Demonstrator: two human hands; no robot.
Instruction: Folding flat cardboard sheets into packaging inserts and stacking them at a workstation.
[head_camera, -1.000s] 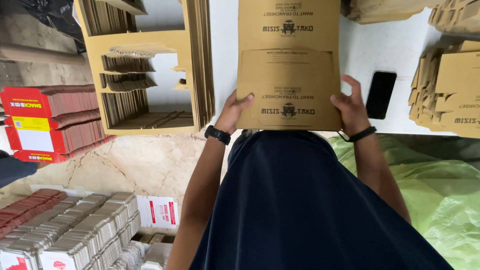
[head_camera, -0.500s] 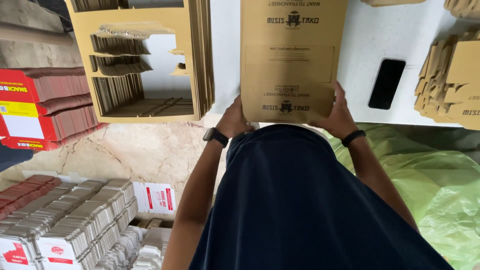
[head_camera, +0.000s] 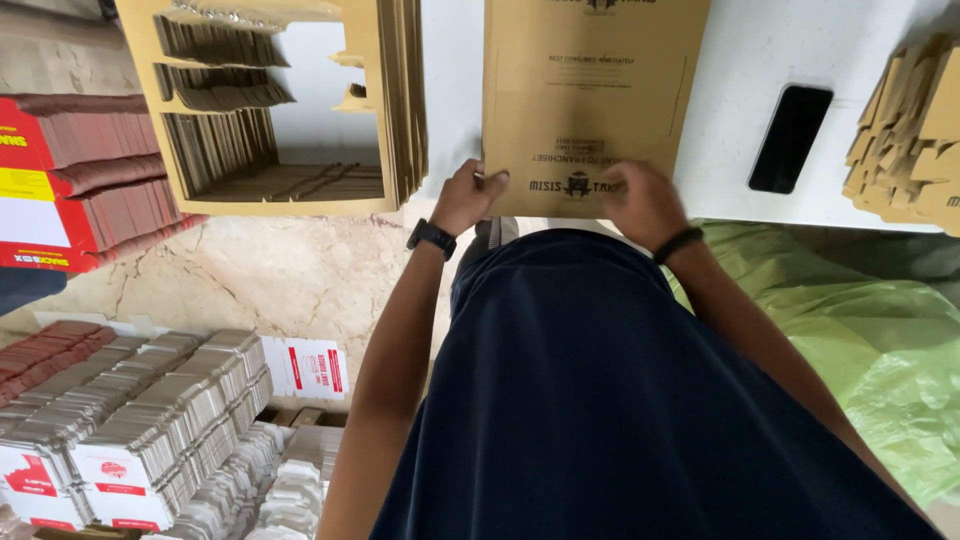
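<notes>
flat brown cardboard sheet (head_camera: 590, 100) is lying at the white table's (head_camera: 760, 60) near edge; left hand (head_camera: 468, 195) and right hand (head_camera: 640, 200) are grasping its near edge, seemingly folding; the next move needs a firm crease.

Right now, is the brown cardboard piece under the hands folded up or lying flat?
Flat: the cardboard piece lies spread on the white table, both hands at its near edge.

Packing workshop: stacked flat cardboard boxes (head_camera: 290, 110) and folded cartons (head_camera: 130, 430) everywhere.
</notes>
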